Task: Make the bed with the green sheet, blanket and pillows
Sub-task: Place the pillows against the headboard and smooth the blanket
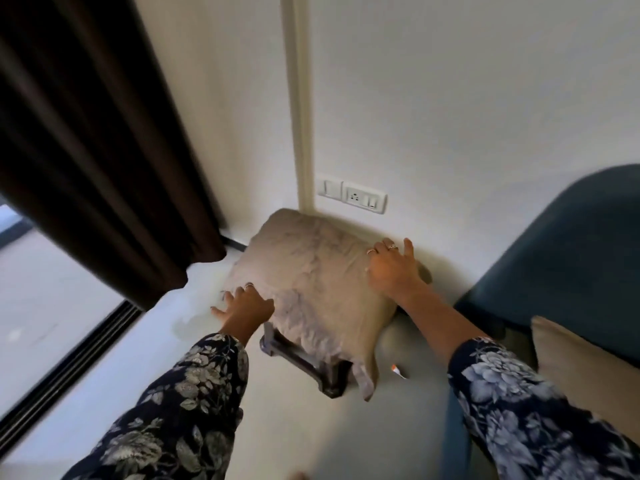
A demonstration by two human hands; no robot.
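A beige pillow (318, 275) lies on a small dark stool (304, 362) in the corner of the room, against the white wall. My left hand (246, 306) rests at the pillow's near left edge, fingers spread. My right hand (391, 268) lies on the pillow's right end, fingers spread and flat. Neither hand has closed around the pillow. A second beige pillow (588, 368) shows at the right edge, on the bed beside the blue headboard (561, 251).
A dark brown curtain (90, 140) hangs at the left over a window with a black floor track (69, 368). A switch and socket plate (351, 197) is on the wall above the pillow. A small orange and white scrap (398, 370) lies on the pale floor.
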